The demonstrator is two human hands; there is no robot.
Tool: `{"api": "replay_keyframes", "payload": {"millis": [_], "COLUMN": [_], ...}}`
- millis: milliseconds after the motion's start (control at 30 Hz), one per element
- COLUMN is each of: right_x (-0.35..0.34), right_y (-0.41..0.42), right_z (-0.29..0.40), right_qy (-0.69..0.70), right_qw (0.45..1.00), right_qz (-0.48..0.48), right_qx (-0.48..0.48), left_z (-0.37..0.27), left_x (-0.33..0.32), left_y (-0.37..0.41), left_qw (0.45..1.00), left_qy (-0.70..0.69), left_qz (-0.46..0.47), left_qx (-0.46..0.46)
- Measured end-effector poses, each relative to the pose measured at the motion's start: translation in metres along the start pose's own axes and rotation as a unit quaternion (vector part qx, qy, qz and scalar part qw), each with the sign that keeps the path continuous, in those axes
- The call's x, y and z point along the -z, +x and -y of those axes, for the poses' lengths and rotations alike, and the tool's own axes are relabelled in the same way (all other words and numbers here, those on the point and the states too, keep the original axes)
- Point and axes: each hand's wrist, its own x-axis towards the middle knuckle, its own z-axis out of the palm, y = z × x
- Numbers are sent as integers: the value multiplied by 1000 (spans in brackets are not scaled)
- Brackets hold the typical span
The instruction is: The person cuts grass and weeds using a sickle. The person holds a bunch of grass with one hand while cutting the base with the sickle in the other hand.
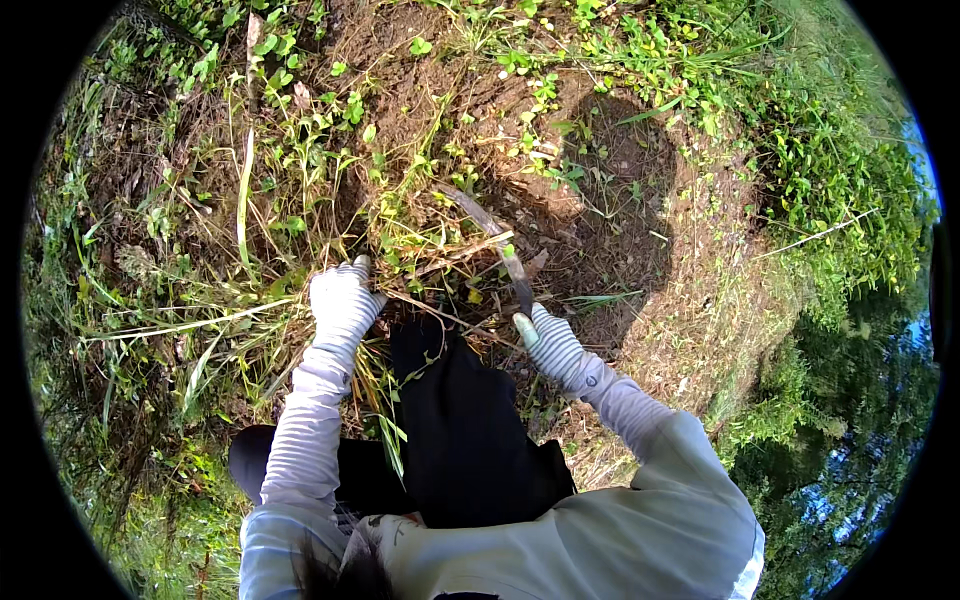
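My left hand [343,298], in a striped knit glove, is closed around a clump of cut-looking grass and weeds [369,382]. Stems stick out on both sides of it, and the curled fingers are partly hidden. My right hand [553,346], gloved the same way, grips a sickle [517,274] at its lower end. The handle is mostly covered by the glove. Its curved, dirt-dulled blade points up and to the left, over loose dry stalks [465,251]. A small green leaf bit lies on the blade.
Bare brown soil [420,82] with scattered low plants spreads ahead. My head's shadow [622,187] falls on the ground beyond the sickle. Thick grass [127,322] covers the left side, and leafy bushes [832,195] stand at right. My dark-trousered leg [469,442] is bent between my arms.
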Motion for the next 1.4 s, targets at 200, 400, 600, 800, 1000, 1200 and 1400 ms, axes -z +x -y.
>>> {"api": "replay_keyframes", "payload": {"millis": [200, 400, 600, 800, 1000, 1200, 1400], "right_x": [51, 8, 20, 50, 70, 135, 157], "right_y": [110, 82, -53, -83, -63, 153, 307], "right_z": [19, -40, -90, -97, -114, 55, 131], "right_qy": [23, -94, -136, -178, -113, -7, 211], "right_qw": [977, 995, 978, 974, 980, 951, 936], "right_qz": [-187, -28, -35, -10, -125, -277, -265], "right_qx": [96, -34, -154, -143, -104, 141, 94], "left_z": [9, 17, 8, -1, 5, -8, -12], "left_x": [13, 14, -14, -4, -9, 7, 6], "left_y": [4, 11, 17, 18, 28, 54, 59], "left_qw": [996, 995, 997, 997, 998, 984, 987], "left_qy": [-29, 0, 21, 26, 36, 40, 20], "left_qz": [-50, -49, -26, 36, 45, 168, 154], "left_qx": [-65, -88, -72, -59, -28, 38, 46]}}
